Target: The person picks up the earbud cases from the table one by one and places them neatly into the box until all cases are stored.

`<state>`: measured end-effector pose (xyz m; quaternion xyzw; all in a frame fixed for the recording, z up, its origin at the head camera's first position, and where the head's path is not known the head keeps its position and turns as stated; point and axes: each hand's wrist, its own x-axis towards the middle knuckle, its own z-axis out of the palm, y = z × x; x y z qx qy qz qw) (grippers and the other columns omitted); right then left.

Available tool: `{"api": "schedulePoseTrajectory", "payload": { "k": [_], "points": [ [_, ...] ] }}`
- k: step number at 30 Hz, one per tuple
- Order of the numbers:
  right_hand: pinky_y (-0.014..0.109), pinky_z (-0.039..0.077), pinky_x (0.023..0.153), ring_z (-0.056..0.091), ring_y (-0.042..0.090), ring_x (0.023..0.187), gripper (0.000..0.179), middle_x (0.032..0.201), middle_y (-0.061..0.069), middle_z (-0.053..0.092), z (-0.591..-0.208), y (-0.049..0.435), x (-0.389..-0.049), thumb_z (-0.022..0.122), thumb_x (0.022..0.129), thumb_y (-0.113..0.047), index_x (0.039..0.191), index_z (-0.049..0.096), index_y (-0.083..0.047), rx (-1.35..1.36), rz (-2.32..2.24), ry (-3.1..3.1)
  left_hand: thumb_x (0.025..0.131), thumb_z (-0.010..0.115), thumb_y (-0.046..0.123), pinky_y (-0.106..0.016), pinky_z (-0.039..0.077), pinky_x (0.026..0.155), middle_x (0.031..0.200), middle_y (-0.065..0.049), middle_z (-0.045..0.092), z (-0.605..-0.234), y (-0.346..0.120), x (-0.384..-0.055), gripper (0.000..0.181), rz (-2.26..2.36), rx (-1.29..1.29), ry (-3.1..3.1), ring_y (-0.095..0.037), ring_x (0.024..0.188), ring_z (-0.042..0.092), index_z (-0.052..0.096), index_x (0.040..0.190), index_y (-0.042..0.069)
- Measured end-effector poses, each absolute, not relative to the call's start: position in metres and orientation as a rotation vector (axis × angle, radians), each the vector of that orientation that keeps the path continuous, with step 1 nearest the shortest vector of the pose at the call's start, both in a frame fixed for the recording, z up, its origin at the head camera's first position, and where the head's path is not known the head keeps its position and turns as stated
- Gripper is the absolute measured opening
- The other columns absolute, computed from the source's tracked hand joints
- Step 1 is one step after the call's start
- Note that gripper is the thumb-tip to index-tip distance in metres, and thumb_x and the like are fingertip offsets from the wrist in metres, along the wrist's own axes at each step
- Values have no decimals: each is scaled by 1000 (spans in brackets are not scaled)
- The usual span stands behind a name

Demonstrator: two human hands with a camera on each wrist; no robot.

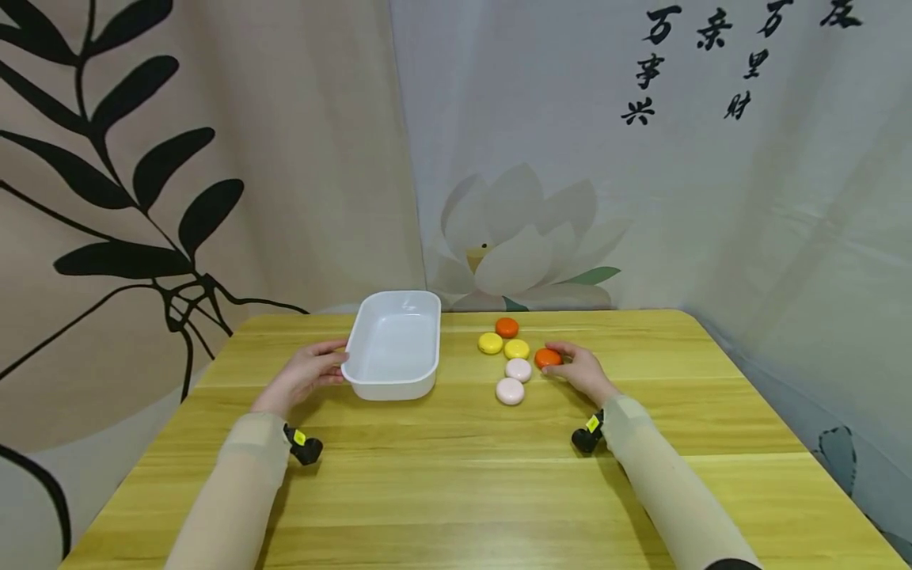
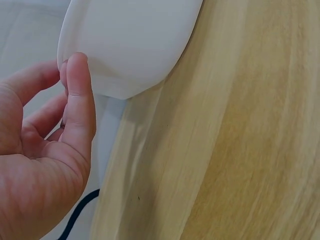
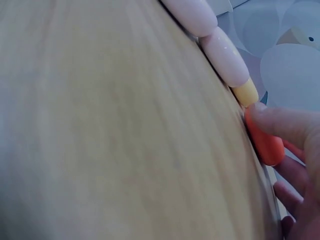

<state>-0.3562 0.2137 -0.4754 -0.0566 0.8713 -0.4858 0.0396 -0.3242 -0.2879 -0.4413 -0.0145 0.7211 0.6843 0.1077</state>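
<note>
The right hand (image 1: 586,375) pinches the nearer orange disc (image 1: 548,359), probably light, hard and slick, best held by its rounded edge; the left hand (image 1: 308,374) grips the tray (image 1: 395,391).

Six discs (image 1: 516,349) are counted on one wooden table (image 1: 442,491): two orange discs (image 1: 548,358), two yellow discs (image 1: 490,343) and two pale pink discs (image 1: 509,392), the pink pair being set nearest. To their left, one white dish (image 1: 394,390) is seen. Two hands are counted, one left hand (image 1: 306,373) and one right hand (image 1: 584,370), and two black wrist cameras (image 1: 306,450) are worn, one at each wrist. At the far side, eight black characters (image 1: 649,71) are shown at least in part, and one lotus (image 1: 513,257) and one leafy plant (image 1: 169,164) are printed.
</note>
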Motion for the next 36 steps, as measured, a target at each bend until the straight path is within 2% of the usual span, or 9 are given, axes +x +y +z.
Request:
{"api": "schedulePoseTrajectory", "payload": {
  "k": [10,24,36],
  "points": [
    [50,26,112,37,35,134,58,141,18,49,-479,217,-355,75,86,-17,137,53,-2,-169,-1532,2653,94,65,16,-26,56,71,93,-5,61,-444,-287,-323,63,1972,-23,2206,-13,73,61,35,149,3],
    [50,28,111,39,34,133,58,139,18,51,-481,221,-353,76,84,-16,137,54,-3,-208,-1552,2661,96,60,10,-20,52,64,83,5,64,-446,-285,-318,60,2040,10,2195,-8,69,59,34,148,-1],
    [48,29,110,40,33,133,61,142,17,49,-482,221,-354,76,84,-19,138,52,-3,-174,-1618,2619,92,58,2,-21,52,68,92,-1,59,-443,-281,-314,61,2019,60,2190,-9,75,58,35,148,-1]
  ]
}}
